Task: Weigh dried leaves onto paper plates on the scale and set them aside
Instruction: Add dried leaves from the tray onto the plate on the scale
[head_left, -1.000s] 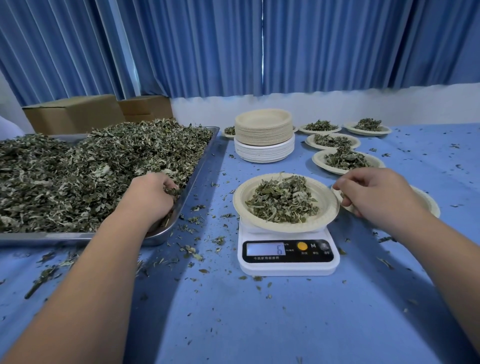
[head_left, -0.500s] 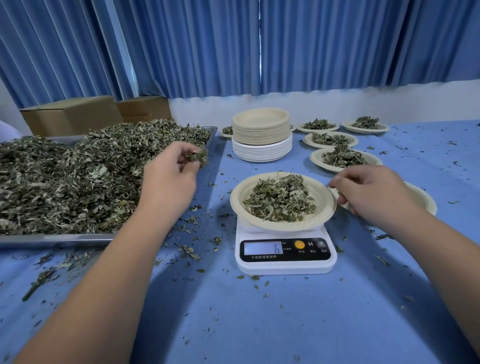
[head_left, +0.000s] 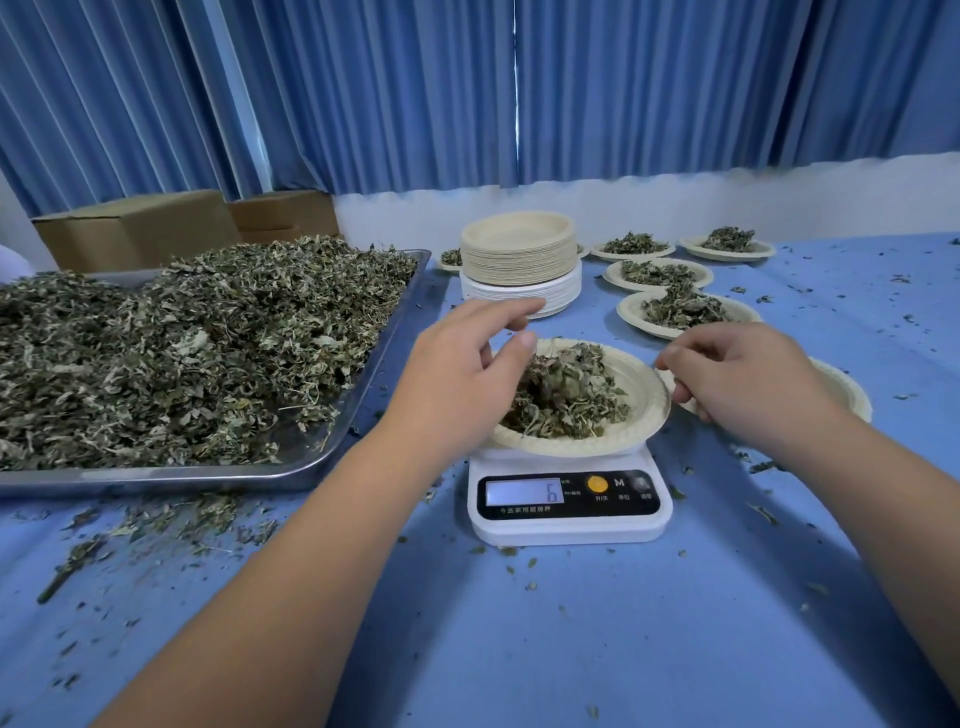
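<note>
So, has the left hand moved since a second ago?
Yes. The left hand went right, from the tray near edge to above the plate on the scale.

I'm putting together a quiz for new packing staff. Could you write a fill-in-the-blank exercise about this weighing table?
1. The paper plate of leaves under the left hand sits on a white ____.
2. The display below that plate shows the digit ____.
3. The loose dried leaves lie heaped in a metal ____.

Missing words: scale; 6; tray.
</note>
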